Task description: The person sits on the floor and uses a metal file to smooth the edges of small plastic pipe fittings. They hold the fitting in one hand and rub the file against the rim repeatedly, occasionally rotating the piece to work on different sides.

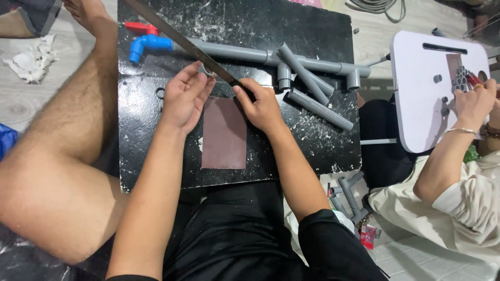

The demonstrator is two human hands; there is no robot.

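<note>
**Small grey ring pinched at the edge of a sandpaper sheet**

At far left a crumpled white tissue (31, 61) lies on the pale floor. On the scratched black board (146, 130) a blue plastic tap with a red handle (148, 40) sits at the top left.

The left hand (183, 98) has its fingers curled round a small grey plastic pipe ring (204, 69), gripping it at the fingertips. The ring looks light, rigid and smooth, probably slippery and easy to drop, so a pinch across its outer wall seems the surest hold.

Just beside it lies a flat reddish-brown sandpaper sheet (224, 136), thin, limp and gritty.

The right hand (260, 106) is clenched on the near end of a long thin metal saw blade (182, 42), stiff but springy, running diagonally up-left.

Further right, jointed grey plastic pipes (307, 67), hard and matte, rest on the board. At far right another person's hand (474, 104) touches a white folding table (427, 109).
</note>
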